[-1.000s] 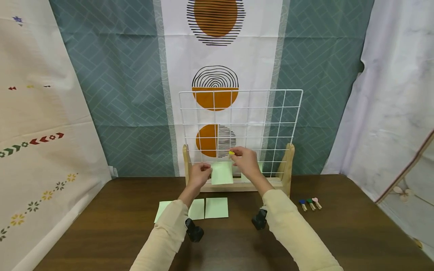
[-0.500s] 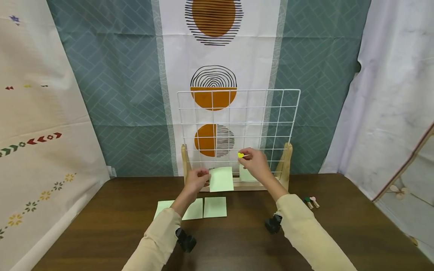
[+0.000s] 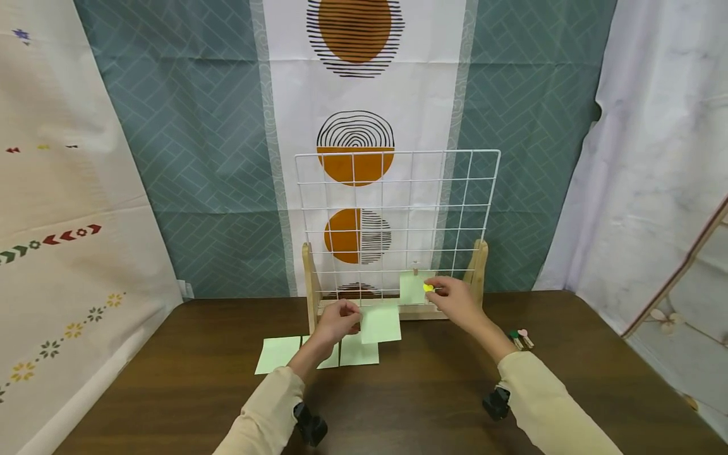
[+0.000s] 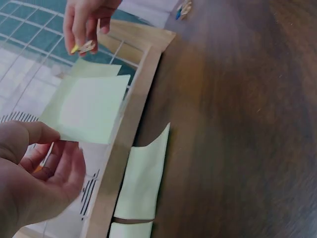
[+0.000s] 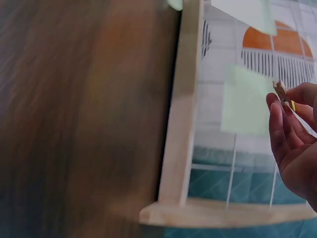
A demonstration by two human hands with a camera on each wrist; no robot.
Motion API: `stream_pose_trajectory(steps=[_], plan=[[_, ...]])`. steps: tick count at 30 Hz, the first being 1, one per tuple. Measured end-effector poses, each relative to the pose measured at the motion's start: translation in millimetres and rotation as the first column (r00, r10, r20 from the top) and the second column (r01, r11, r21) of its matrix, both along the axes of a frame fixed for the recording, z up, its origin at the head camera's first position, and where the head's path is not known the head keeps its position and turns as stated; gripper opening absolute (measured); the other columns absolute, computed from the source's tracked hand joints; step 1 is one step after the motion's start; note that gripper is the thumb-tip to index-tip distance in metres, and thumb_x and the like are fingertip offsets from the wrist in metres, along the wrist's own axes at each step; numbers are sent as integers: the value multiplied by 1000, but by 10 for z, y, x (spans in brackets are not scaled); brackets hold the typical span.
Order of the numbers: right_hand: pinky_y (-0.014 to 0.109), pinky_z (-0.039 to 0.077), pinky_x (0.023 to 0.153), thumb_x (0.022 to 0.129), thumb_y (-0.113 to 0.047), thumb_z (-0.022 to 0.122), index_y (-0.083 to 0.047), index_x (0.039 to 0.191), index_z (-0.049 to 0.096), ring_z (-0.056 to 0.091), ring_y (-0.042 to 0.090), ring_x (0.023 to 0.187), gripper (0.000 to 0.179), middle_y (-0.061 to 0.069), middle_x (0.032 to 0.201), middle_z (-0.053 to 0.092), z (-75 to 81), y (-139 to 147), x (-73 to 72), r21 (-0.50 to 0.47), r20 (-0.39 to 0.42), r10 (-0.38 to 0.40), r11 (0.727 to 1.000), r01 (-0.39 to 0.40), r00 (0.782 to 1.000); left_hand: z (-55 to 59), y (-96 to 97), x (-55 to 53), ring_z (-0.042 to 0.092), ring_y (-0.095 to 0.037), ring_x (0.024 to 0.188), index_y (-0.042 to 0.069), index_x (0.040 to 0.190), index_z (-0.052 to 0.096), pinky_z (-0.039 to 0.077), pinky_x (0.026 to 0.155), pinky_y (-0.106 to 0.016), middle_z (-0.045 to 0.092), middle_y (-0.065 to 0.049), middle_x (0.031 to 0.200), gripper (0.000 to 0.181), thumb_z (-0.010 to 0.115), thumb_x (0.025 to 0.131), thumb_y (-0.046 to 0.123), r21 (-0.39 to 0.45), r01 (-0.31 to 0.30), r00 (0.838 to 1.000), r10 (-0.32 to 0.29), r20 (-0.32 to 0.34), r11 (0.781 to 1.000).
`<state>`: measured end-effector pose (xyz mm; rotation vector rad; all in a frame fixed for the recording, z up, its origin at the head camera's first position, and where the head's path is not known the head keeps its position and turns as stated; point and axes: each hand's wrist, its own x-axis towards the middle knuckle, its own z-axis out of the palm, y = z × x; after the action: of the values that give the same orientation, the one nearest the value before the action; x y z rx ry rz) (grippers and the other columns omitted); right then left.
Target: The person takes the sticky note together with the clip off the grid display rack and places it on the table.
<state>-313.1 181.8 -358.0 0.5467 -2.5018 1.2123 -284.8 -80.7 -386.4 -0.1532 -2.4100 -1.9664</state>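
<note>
My left hand (image 3: 337,323) pinches the left edge of a pale green paper note (image 3: 382,323), held in front of the foot of a white wire grid (image 3: 396,207). Between the fingertips of my right hand (image 3: 459,304) is a small wooden clothespin (image 5: 280,91) with a yellow heart (image 3: 428,287). Behind that hand, another green note (image 3: 411,292) hangs on the grid's lower part, with a small clip (image 3: 416,270) at its top edge. In the left wrist view, the held note (image 4: 94,109) overlaps the hanging one.
A wooden stand (image 3: 309,278) carries the grid on the brown table (image 3: 421,404). Several green notes (image 3: 279,354) lie in a row at the left, partly behind my left arm. On the right lie clothespins with green (image 3: 515,336) and pink (image 3: 524,335) tops; a blue-topped clothespin (image 4: 183,10) shows nearby.
My left hand has brought the note down from the grid. My right hand, still pinching the yellow-heart clothespin, has moved right and down, away from the note.
</note>
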Motion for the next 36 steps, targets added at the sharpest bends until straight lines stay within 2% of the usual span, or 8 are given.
stream_pose_trajectory(steps=[5,9,15,19,23,26,31,36], plan=[[33,54,63,91,-8,62,4,115,66,67,28,84,27,17,101,69,-59,210,37,31,31,-15,999,14,999,-97,67,25,61,-18,75,-5,91,59,53,65,-35,60,-7,82,6,58,87,-1,-86,59,998,-61,-22,995],[33,54,63,91,-7,62,4,114,66,68,31,79,26,20,102,68,-89,373,50,42,44,-31,999,29,999,-166,126,28,61,-18,74,-6,90,61,53,65,-35,62,-6,80,6,60,86,-1,-106,74,996,-78,-33,992],[34,55,63,91,-5,62,7,115,65,67,31,80,28,23,104,67,-125,665,68,74,83,-43,997,37,996,-248,235,14,62,-23,72,-4,86,62,53,61,-33,60,-4,74,4,64,86,-1,-144,60,996,-68,-51,988],[34,55,62,90,-4,64,10,113,64,67,30,79,27,24,104,67,-138,858,84,110,116,-41,994,29,992,-306,292,8,56,-17,63,-1,84,63,46,55,-27,58,-1,72,4,66,85,1,-205,47,996,-62,-66,978],[36,55,62,91,-6,63,11,113,64,67,29,73,28,27,106,65,-138,1033,113,143,145,-62,989,41,988,-319,317,10,50,-13,64,-2,82,63,41,55,-26,58,-1,72,4,66,84,1,-251,22,993,-51,-111,968],[39,55,63,92,-6,61,12,115,62,67,29,71,29,29,107,64,-137,1164,132,167,160,-88,984,61,983,-318,310,2,50,-13,67,-2,83,63,42,56,-26,58,-1,73,4,65,84,1,-283,0,991,-38,-127,959],[36,53,60,91,-7,59,13,113,62,67,27,66,30,28,102,66,-179,1409,128,235,142,-123,968,87,982,-336,285,-16,52,-14,67,-3,84,63,43,55,-26,59,-2,73,3,65,81,-3,-314,-30,987,-21,-159,949],[35,56,60,90,-3,57,16,109,62,68,28,69,28,30,100,65,-250,1657,126,238,191,-142,966,95,971,-363,287,-43,58,-17,72,-4,87,64,47,58,-28,62,-5,75,8,65,79,-6,-319,-42,979,-24,-201,947]])
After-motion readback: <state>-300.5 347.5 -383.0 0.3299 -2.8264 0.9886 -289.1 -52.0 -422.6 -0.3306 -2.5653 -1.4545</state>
